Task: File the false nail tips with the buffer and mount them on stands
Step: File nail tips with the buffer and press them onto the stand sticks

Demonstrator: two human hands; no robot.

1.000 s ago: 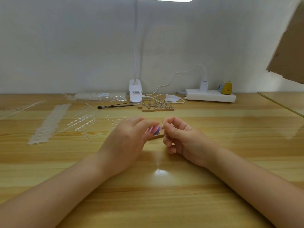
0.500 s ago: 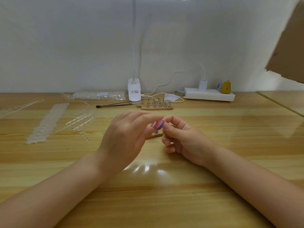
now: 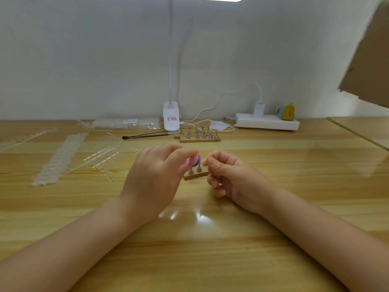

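Head view: I see my left hand (image 3: 155, 175) pinching the little pink and purple buffer (image 3: 193, 160) between thumb and fingers, held up close to my right hand (image 3: 229, 178) so it can rub. My right hand's fingers are curled and pinched at the tips, I think on a clear nail tip, but it is too small to see. Just behind my hands sits a small wooden stand (image 3: 194, 174) with two pegs, near for mounting. More stands (image 3: 199, 135) wait farther back.

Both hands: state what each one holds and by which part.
Left hand grips the pink-purple buffer by its near end. Right hand has fingertips pinched beside it; the nail tip itself cannot be made out.
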